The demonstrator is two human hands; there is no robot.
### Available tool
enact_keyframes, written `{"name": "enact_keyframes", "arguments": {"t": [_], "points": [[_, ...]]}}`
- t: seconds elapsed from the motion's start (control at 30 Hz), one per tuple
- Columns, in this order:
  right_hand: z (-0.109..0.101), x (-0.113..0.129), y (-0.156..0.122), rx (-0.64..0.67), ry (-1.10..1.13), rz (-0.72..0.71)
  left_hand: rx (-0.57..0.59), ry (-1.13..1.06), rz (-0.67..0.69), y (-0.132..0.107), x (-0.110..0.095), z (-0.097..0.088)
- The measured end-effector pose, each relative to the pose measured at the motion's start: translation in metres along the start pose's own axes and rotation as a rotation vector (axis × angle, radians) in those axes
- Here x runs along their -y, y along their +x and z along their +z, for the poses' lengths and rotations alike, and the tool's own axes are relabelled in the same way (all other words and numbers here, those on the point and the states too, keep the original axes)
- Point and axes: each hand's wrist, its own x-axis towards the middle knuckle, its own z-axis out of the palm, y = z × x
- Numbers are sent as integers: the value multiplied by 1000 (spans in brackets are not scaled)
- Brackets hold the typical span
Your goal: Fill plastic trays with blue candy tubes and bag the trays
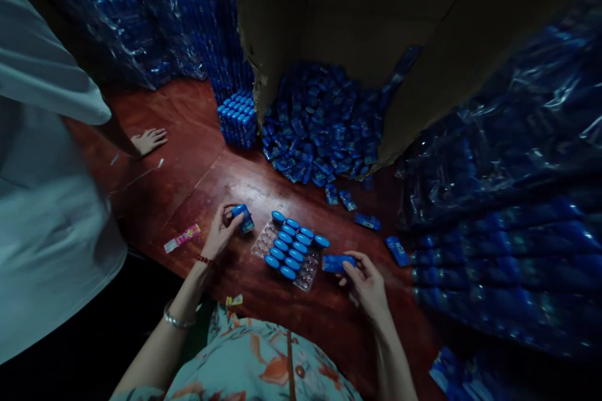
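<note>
My left hand (224, 225) is closed around a small blue bottle (243, 219), just left of a clear plastic tray (263, 239). Several blue bottles (286, 244) stand in the tray's middle rows, their oval blue tops facing up. Pockets along the tray's left and lower right sides hold nothing. On the other side, my right hand (365, 279) grips another blue bottle (337, 263) that lies sideways near the tray's right edge. The print on both held bottles is too small to read.
Loose blue bottles (324, 125) spill from a large cardboard box (367, 25). A block of stacked bottles (237, 116) stands left of it. Wrapped blue packs (508, 263) pile up at right. A co-worker's hand (149, 140) rests on the red table (183, 113). A pink wrapper (183, 238) lies at left.
</note>
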Motion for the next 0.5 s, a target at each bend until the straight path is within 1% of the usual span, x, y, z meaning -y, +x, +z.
{"name": "enact_keyframes", "arguments": {"t": [0.1,0.17,0.23,0.3,0.4,0.43,0.5], "points": [[18,-1,-4,-43,-65,-45,-46,-152,-94,-13,0,11],[26,-1,-4,-109,-167,-135,-53,-185,-96,-15,-2,18],[26,2,-3,-174,-306,-241,-42,-162,-73,-15,-2,20],[22,4,-4,-196,-429,-324,27,-134,-81,-15,-1,19],[14,4,-10,-143,-491,-410,205,-110,-107,-17,3,12],[12,2,-12,-127,-496,-426,236,-69,-84,-18,5,9],[10,-2,-17,-130,-498,-428,232,68,8,-20,7,4]]}}
